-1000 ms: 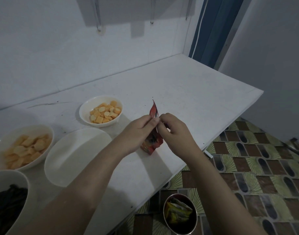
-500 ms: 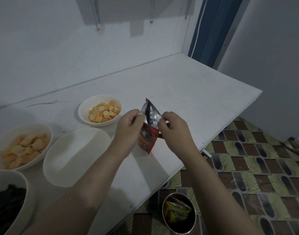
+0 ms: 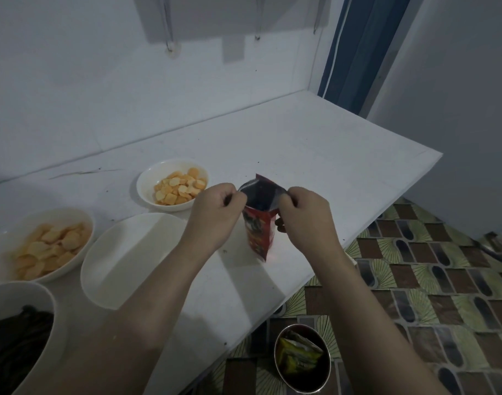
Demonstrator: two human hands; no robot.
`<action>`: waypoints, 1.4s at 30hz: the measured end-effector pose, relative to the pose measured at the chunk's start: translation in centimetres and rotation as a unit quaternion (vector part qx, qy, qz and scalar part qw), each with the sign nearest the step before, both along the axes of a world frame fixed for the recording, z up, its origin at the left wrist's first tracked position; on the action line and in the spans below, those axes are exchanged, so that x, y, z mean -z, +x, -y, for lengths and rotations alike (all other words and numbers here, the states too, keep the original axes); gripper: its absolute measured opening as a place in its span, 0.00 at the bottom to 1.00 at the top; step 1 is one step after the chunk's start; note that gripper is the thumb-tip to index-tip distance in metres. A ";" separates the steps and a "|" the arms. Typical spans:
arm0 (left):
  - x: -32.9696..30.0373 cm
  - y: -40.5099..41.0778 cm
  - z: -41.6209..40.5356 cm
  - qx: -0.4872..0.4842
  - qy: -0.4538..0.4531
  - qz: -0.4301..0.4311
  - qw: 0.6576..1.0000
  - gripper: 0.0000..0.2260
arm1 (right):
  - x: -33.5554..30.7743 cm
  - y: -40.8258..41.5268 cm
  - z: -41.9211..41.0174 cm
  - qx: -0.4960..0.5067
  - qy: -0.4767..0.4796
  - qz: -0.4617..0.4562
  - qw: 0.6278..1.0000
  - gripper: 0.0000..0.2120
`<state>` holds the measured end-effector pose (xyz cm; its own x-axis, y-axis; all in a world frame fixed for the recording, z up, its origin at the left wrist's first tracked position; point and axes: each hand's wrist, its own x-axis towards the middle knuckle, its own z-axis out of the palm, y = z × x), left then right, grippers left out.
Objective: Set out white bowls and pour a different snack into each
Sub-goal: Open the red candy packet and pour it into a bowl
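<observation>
A small red snack packet (image 3: 258, 234) stands upright over the white table, its top pulled wide so the silver inside shows. My left hand (image 3: 215, 216) pinches its left lip and my right hand (image 3: 305, 220) pinches its right lip. Just left of my left forearm lies an empty white bowl (image 3: 124, 258). Behind it a small white bowl (image 3: 147, 185) holds orange crackers. A larger white bowl (image 3: 4, 238) at the left holds pale yellow snacks. At the lower left a white bowl (image 3: 36, 297) holds a dark snack.
The white table (image 3: 315, 155) ends in a diagonal front edge; a wall runs along its back. On the patterned floor below the edge stands a metal bin (image 3: 302, 357) with yellow wrappers inside. A blue door frame (image 3: 355, 52) rises at the far right corner.
The packet went from a flat sealed top to fully pulled apart. My hands moved away from each other, spreading its mouth.
</observation>
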<state>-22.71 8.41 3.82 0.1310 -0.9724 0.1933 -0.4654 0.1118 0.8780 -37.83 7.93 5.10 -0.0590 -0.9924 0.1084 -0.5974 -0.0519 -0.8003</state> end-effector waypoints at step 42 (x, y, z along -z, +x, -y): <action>0.7 -1.1 1.6 -0.084 0.136 -0.287 0.945 0.15 | -4.9 -2.5 -3.7 -0.031 -0.127 0.001 0.991 0.19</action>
<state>-23.85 6.81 3.16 0.2962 -0.9318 -0.2097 0.1044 -0.1867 0.9769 -40.29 11.60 10.02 0.0016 -0.9351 0.3543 -0.5852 -0.2882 -0.7579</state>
